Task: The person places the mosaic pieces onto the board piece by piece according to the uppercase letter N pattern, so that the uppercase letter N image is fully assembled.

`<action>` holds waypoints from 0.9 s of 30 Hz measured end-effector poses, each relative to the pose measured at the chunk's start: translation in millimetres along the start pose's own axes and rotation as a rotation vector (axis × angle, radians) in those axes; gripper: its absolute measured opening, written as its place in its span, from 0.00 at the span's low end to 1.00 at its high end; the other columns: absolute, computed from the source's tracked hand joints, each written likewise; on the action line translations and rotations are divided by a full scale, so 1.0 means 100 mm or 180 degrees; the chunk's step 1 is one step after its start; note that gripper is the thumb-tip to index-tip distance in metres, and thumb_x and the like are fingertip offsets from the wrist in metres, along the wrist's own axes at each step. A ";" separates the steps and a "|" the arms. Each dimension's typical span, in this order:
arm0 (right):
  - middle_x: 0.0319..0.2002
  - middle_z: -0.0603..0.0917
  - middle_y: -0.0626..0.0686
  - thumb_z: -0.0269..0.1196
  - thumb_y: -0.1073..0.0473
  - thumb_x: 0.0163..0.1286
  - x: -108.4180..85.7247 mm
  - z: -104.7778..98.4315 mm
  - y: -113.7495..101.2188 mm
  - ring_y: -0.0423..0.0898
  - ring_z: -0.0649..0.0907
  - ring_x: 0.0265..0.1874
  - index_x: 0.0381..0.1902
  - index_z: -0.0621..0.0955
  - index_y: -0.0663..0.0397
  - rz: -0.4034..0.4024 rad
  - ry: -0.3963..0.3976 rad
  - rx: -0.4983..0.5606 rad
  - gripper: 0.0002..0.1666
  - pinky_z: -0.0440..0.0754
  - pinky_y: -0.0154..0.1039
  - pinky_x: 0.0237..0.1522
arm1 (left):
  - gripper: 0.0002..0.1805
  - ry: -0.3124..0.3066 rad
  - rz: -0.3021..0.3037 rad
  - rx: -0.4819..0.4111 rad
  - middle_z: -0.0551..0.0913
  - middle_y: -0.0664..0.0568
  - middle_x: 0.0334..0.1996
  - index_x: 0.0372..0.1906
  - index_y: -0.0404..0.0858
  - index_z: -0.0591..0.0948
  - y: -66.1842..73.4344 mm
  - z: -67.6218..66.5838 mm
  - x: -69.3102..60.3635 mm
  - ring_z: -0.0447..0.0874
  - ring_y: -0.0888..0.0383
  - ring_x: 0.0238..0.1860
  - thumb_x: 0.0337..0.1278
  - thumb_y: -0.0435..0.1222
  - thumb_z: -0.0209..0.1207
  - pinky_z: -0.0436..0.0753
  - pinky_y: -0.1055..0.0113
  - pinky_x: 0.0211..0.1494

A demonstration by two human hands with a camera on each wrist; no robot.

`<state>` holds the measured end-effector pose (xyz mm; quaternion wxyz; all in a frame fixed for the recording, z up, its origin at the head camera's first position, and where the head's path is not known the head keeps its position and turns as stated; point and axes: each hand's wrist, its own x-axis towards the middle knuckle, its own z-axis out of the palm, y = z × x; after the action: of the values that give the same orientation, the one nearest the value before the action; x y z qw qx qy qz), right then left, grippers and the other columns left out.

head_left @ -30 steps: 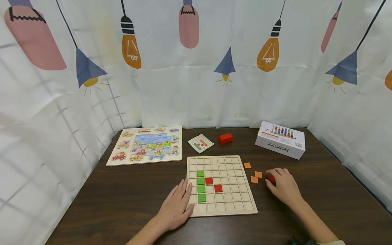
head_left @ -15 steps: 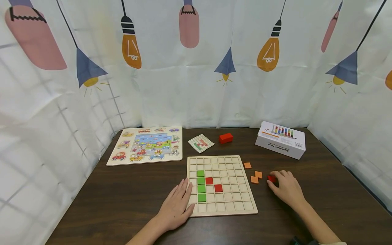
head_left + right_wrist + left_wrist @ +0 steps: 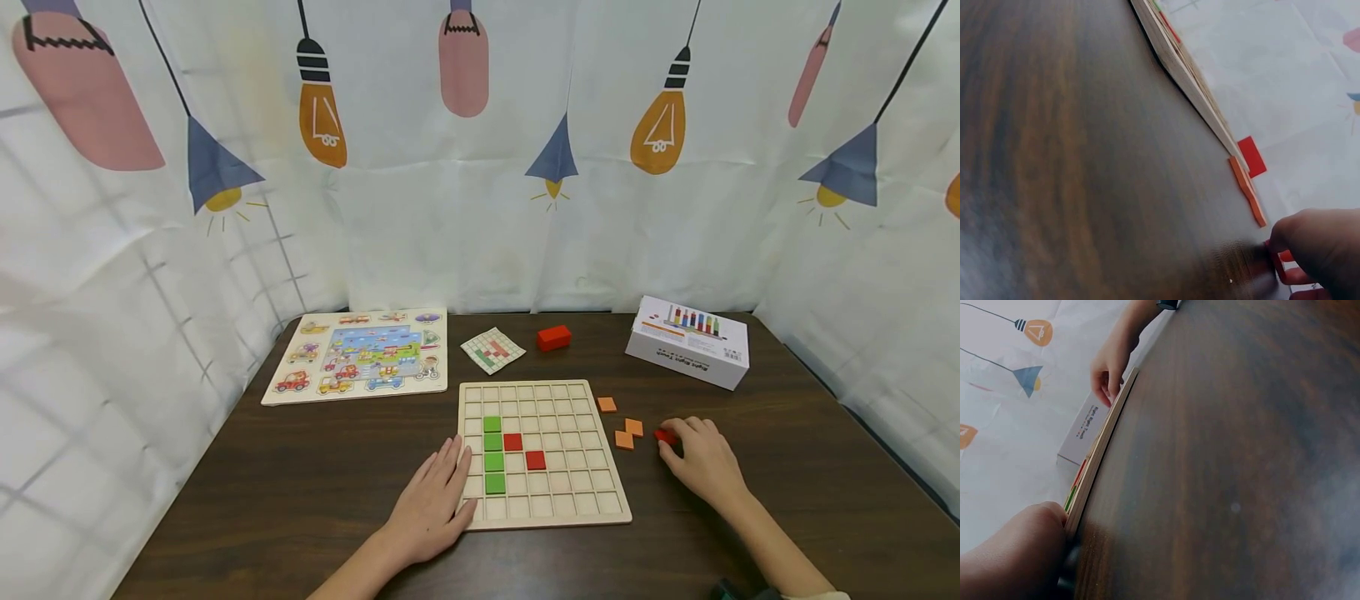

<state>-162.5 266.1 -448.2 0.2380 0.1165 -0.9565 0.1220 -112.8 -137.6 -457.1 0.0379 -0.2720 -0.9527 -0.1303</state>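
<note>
My left hand lies flat on the lower left edge of the wooden grid board, fingers straight. On the board, several green tiles form a column, with a red tile beside it and another red tile lower right. Right of the board, my right hand pinches a red piece low at the table. In the right wrist view, thumb and fingers hold the red piece on edge. Several orange tiles lie between board and right hand.
Behind the board are a small pattern card and a red block. A picture puzzle board lies at the back left, a white box at the back right. A printed curtain surrounds the table.
My right hand has shifted slightly right and its fingers have drawn together, leaving more of the red piece showing. My left hand and the board tiles have not moved.
</note>
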 end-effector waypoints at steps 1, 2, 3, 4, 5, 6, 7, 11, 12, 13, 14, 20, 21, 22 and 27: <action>0.29 0.79 0.56 0.67 0.62 0.49 0.00 0.00 0.00 0.52 0.73 0.28 0.33 0.82 0.61 0.0002 -0.0001 0.0005 0.12 0.71 0.46 0.27 | 0.35 0.0003 0.0001 -0.0001 0.47 0.40 0.70 0.70 0.33 0.54 0.00 0.00 0.00 0.43 0.49 0.70 0.66 0.51 0.41 0.51 0.53 0.67; 0.29 0.79 0.56 0.67 0.62 0.49 0.00 0.00 -0.01 0.52 0.73 0.28 0.33 0.82 0.61 0.0006 -0.0001 0.0009 0.12 0.71 0.46 0.27 | 0.35 0.0005 0.0002 0.0001 0.47 0.40 0.70 0.70 0.33 0.54 0.00 0.00 0.00 0.43 0.49 0.70 0.66 0.51 0.41 0.51 0.53 0.67; 0.29 0.79 0.56 0.67 0.62 0.49 0.00 -0.01 -0.01 0.52 0.73 0.28 0.33 0.82 0.61 0.0012 -0.0005 0.0014 0.12 0.71 0.46 0.27 | 0.35 0.0007 0.0004 0.0003 0.47 0.40 0.70 0.70 0.33 0.54 0.00 0.00 0.00 0.43 0.49 0.70 0.66 0.50 0.41 0.51 0.53 0.67; 0.29 0.79 0.56 0.67 0.62 0.49 0.00 -0.01 -0.02 0.52 0.73 0.28 0.33 0.82 0.61 0.0024 -0.0014 0.0024 0.12 0.71 0.46 0.28 | 0.35 0.0009 0.0004 0.0008 0.47 0.40 0.70 0.70 0.33 0.54 0.00 0.00 0.00 0.43 0.49 0.70 0.66 0.50 0.41 0.51 0.53 0.67; 0.30 0.79 0.56 0.67 0.62 0.49 0.00 -0.02 -0.02 0.52 0.73 0.29 0.33 0.82 0.61 0.0034 -0.0022 0.0037 0.12 0.71 0.47 0.28 | 0.35 0.0008 0.0003 0.0013 0.47 0.40 0.70 0.70 0.33 0.54 0.00 0.00 0.00 0.43 0.49 0.70 0.66 0.51 0.41 0.51 0.53 0.67; 0.30 0.79 0.56 0.67 0.62 0.49 0.01 -0.02 -0.03 0.52 0.73 0.29 0.33 0.82 0.60 0.0048 -0.0035 0.0049 0.12 0.72 0.47 0.29 | 0.35 0.0008 0.0001 0.0016 0.47 0.40 0.70 0.70 0.33 0.54 0.00 0.00 0.00 0.43 0.49 0.70 0.66 0.50 0.41 0.51 0.53 0.67; 0.31 0.79 0.56 0.67 0.62 0.50 0.01 -0.02 -0.04 0.52 0.73 0.30 0.34 0.82 0.60 0.0062 -0.0053 0.0065 0.12 0.72 0.48 0.29 | 0.35 0.0006 -0.0001 0.0020 0.47 0.40 0.70 0.70 0.33 0.54 0.00 0.00 0.00 0.43 0.49 0.70 0.66 0.51 0.41 0.51 0.53 0.67; 0.32 0.79 0.56 0.66 0.62 0.50 0.01 -0.04 -0.08 0.53 0.74 0.32 0.35 0.82 0.60 0.0080 -0.0113 0.0126 0.12 0.73 0.48 0.31 | 0.35 -0.0009 -0.0006 0.0022 0.47 0.40 0.70 0.70 0.33 0.53 0.00 0.00 0.00 0.43 0.49 0.70 0.66 0.51 0.41 0.51 0.53 0.67; 0.33 0.79 0.56 0.66 0.62 0.51 0.01 -0.04 -0.10 0.53 0.74 0.33 0.35 0.82 0.60 0.0075 -0.0125 0.0139 0.12 0.73 0.49 0.32 | 0.35 -0.0009 -0.0004 0.0019 0.47 0.40 0.70 0.70 0.33 0.53 0.00 0.00 0.00 0.43 0.49 0.70 0.66 0.51 0.41 0.51 0.53 0.67; 0.33 0.80 0.56 0.66 0.62 0.51 0.02 -0.05 -0.11 0.53 0.74 0.33 0.35 0.82 0.60 0.0068 -0.0134 0.0153 0.12 0.73 0.49 0.32 | 0.35 -0.0013 -0.0004 0.0018 0.47 0.40 0.71 0.70 0.33 0.53 0.00 0.00 0.00 0.43 0.49 0.70 0.66 0.51 0.41 0.51 0.53 0.67; 0.33 0.80 0.56 0.66 0.62 0.51 0.02 -0.05 -0.12 0.53 0.74 0.34 0.35 0.82 0.60 0.0060 -0.0142 0.0162 0.12 0.73 0.49 0.32 | 0.35 -0.0016 -0.0005 0.0017 0.46 0.40 0.71 0.70 0.33 0.53 0.00 0.00 0.00 0.42 0.49 0.70 0.66 0.51 0.41 0.51 0.53 0.67; 0.34 0.80 0.55 0.67 0.62 0.51 0.03 -0.07 -0.20 0.51 0.74 0.34 0.35 0.83 0.58 0.0033 -0.0194 0.0257 0.12 0.73 0.47 0.33 | 0.35 -0.0016 -0.0005 0.0010 0.46 0.41 0.71 0.70 0.33 0.53 0.00 0.01 0.00 0.42 0.49 0.70 0.66 0.51 0.41 0.50 0.53 0.67; 0.34 0.80 0.55 0.67 0.62 0.51 0.03 -0.07 -0.21 0.50 0.74 0.33 0.35 0.83 0.58 0.0023 -0.0193 0.0276 0.12 0.73 0.47 0.32 | 0.35 -0.0018 -0.0006 0.0005 0.46 0.41 0.71 0.70 0.33 0.53 0.00 0.01 0.00 0.42 0.49 0.70 0.66 0.51 0.41 0.50 0.53 0.67; 0.34 0.80 0.55 0.67 0.63 0.51 0.03 -0.07 -0.22 0.50 0.74 0.33 0.36 0.83 0.57 0.0012 -0.0193 0.0291 0.12 0.73 0.46 0.32 | 0.35 -0.0019 -0.0008 0.0002 0.46 0.41 0.71 0.70 0.33 0.53 0.00 0.01 0.00 0.42 0.49 0.70 0.66 0.50 0.41 0.50 0.53 0.67; 0.34 0.80 0.53 0.68 0.63 0.50 0.03 -0.07 -0.28 0.48 0.74 0.33 0.36 0.83 0.58 -0.0083 -0.0188 0.0344 0.13 0.74 0.45 0.33 | 0.36 -0.0034 -0.0027 -0.0006 0.46 0.41 0.71 0.70 0.34 0.52 0.00 0.01 0.00 0.42 0.49 0.70 0.66 0.51 0.41 0.50 0.53 0.67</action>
<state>-154.7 241.1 -436.0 0.2046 0.1452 -0.9535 0.1668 -112.6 -137.4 -457.8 0.0320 -0.2687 -0.9539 -0.1300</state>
